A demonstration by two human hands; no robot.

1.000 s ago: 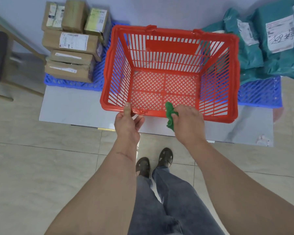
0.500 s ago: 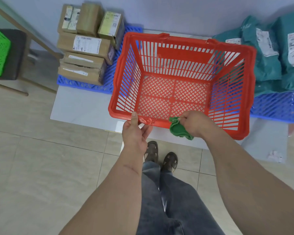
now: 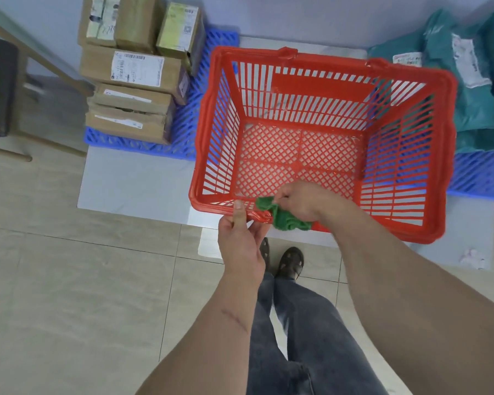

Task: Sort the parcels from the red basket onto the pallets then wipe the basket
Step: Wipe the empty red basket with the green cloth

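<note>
The red basket [image 3: 320, 89] is held up in front of me with nothing inside it. My left hand [image 3: 241, 240] grips its near rim, thumb on top and fingers curled beneath. My right hand [image 3: 303, 201] holds a crumpled green cloth [image 3: 283, 216] against the same rim, just right of the left hand. Brown cardboard parcels [image 3: 131, 78] are stacked on a blue pallet [image 3: 183, 138] at the left. Teal bagged parcels [image 3: 474, 89] lie on a second blue pallet [image 3: 482, 178] at the right.
A pale grey mat [image 3: 137, 183] lies on the tiled floor under the pallets and basket. A dark stool [image 3: 0, 86] with wooden legs stands at far left beside a slanted wooden bar. My legs and shoes [image 3: 290, 262] are below the basket.
My right hand with the green cloth has moved from outside the near rim up onto it, reaching over the edge. The left hand keeps its grip on the rim. The view has shifted closer.
</note>
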